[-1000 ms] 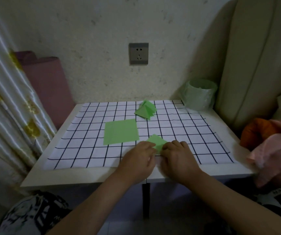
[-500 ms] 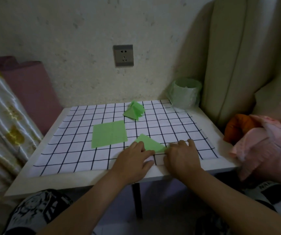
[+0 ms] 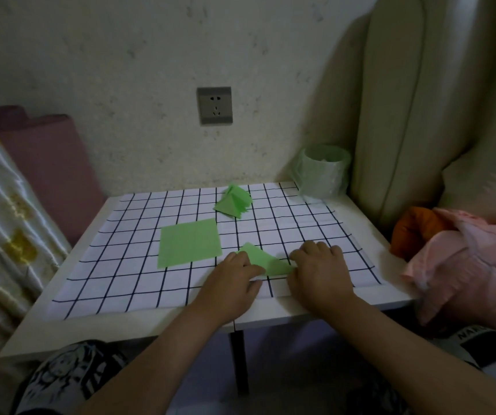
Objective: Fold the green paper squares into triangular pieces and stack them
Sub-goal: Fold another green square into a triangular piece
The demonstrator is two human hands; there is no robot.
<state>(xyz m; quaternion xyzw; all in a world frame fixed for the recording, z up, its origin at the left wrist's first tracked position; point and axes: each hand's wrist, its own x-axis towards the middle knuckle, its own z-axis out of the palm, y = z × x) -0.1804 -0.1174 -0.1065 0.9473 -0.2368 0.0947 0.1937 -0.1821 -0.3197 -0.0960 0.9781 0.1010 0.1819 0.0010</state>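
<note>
A folded green paper triangle [image 3: 266, 260] lies flat on the checked cloth [image 3: 139, 277] near the table's front edge. My left hand [image 3: 234, 283] presses its left corner with the fingertips. My right hand [image 3: 318, 271] lies palm down on its right corner. A flat green paper square [image 3: 189, 242] rests to the left of the triangle, untouched. A small heap of folded green triangles [image 3: 234, 202] sits farther back, near the cloth's far edge.
A pale green plastic-lined cup [image 3: 323, 172] stands at the table's back right corner. A cream cushion [image 3: 420, 115], an orange item [image 3: 414, 232] and pink cloth [image 3: 474, 265] crowd the right side. A curtain [image 3: 4, 235] hangs at the left. The white table [image 3: 384, 298] has a wall socket [image 3: 214, 105] behind it.
My two hands have spread apart along the folded piece, and more of the green triangle shows between them. The camera has shifted to the right.
</note>
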